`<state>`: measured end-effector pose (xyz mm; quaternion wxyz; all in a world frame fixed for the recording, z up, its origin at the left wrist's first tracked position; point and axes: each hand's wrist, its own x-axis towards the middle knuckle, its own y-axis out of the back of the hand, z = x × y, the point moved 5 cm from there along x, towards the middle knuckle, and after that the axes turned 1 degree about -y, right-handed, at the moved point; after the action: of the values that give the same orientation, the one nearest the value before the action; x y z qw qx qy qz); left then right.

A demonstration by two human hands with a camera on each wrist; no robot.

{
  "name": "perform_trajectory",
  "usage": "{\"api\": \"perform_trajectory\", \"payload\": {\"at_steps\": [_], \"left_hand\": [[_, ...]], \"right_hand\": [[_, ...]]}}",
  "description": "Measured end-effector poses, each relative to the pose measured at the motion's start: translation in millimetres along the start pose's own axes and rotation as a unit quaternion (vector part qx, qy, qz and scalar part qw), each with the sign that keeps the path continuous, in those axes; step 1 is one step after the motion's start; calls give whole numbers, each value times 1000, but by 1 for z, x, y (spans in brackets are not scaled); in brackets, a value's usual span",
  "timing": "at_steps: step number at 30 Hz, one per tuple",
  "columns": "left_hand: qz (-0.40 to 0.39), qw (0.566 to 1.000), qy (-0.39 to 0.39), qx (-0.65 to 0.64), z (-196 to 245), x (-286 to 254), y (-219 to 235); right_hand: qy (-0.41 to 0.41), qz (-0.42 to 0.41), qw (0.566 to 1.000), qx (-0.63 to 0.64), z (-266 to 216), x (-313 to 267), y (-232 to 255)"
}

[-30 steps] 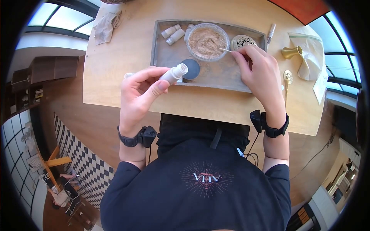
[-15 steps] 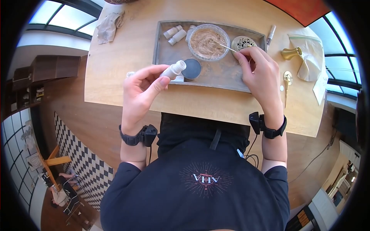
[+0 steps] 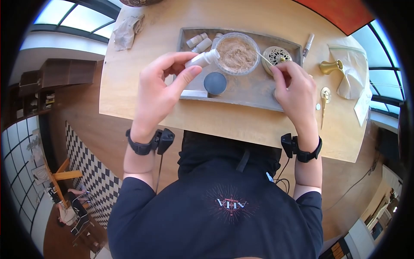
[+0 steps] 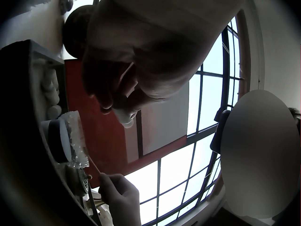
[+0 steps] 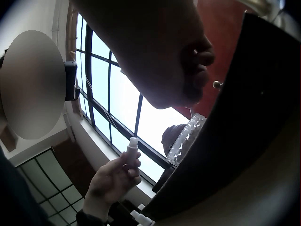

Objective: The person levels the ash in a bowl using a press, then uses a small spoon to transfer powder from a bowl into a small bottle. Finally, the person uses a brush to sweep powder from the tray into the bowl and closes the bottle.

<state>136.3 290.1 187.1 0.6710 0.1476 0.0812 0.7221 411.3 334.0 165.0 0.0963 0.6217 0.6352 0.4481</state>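
In the head view my left hand (image 3: 161,88) pinches a small white bottle (image 3: 200,59) between thumb and fingers. The bottle is uncapped and leans to the right, its mouth overlapping the left rim of a clear bowl (image 3: 256,43). Light brown powder (image 3: 236,55) fills that bowl. My right hand (image 3: 297,90) pinches a thin stick (image 3: 266,58), whose tip is at the bowl's right rim. Seen from the right wrist, the bottle (image 5: 132,153) stands nearly upright in the left hand (image 5: 110,181). A dark round lid (image 3: 215,83) lies below the bowl.
The wooden tray (image 3: 248,91) holds the bowl, several white bottles (image 3: 202,45) and an openwork brass burner (image 3: 277,55). To its right are a marker pen (image 3: 308,45), a brass vase (image 3: 331,67), a brass tool (image 3: 325,97) and a plastic bag (image 3: 351,80). Crumpled cloth (image 3: 127,33) lies far left.
My left hand has carried the bottle forward to the bowl's left rim. The stick's tip has come out of the powder to the bowl's right rim as my right hand drew slightly back.
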Motion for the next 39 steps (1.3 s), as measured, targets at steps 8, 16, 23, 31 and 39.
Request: {"api": "perform_trajectory", "payload": {"at_steps": [8,16,23,31,39], "left_hand": [[-45,998,-49,12,8,37,10],[34,928,-35,-368,-51,-49,66],[-70,967,69,-234,-86,-118,52],[-84,970,127,-187,-108,-102,56],[-136,974,91,-155,-117,-65,65]], "right_hand": [[-95,-31,965,243,-3,15,3],[-150,-24,938,312,22,-1,-1],[-138,-14,941,310,23,-4,5],[-118,-7,944,307,13,-8,13],[-127,-15,946,299,17,-12,12]]}}
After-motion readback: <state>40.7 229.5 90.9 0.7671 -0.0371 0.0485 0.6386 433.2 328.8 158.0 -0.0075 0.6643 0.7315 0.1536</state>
